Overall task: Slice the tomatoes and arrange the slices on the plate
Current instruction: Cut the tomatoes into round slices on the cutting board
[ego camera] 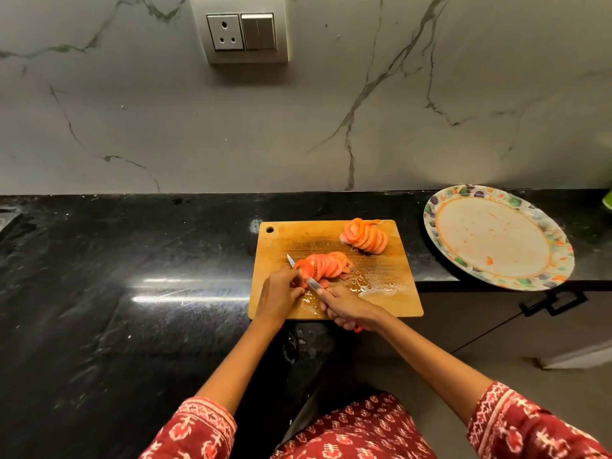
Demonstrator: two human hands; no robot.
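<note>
A wooden cutting board (390,283) lies on the black counter. Two sliced tomatoes rest on it: one fanned row of slices (366,238) at the far right, another row (329,264) near the middle. My left hand (280,294) pinches the red end piece (304,269) of the nearer tomato. My right hand (347,308) grips the handle of a small knife (309,282), whose blade passes through the tomato just beside my left fingers. A round plate (496,236) with a flowered rim sits to the right of the board, holding only juice smears.
The counter (132,276) stretches wide to the left. The plate overhangs the counter's front edge, above a cabinet with a black handle (551,303). A marble wall with a socket panel (240,31) rises behind. A green object (607,200) shows at the far right edge.
</note>
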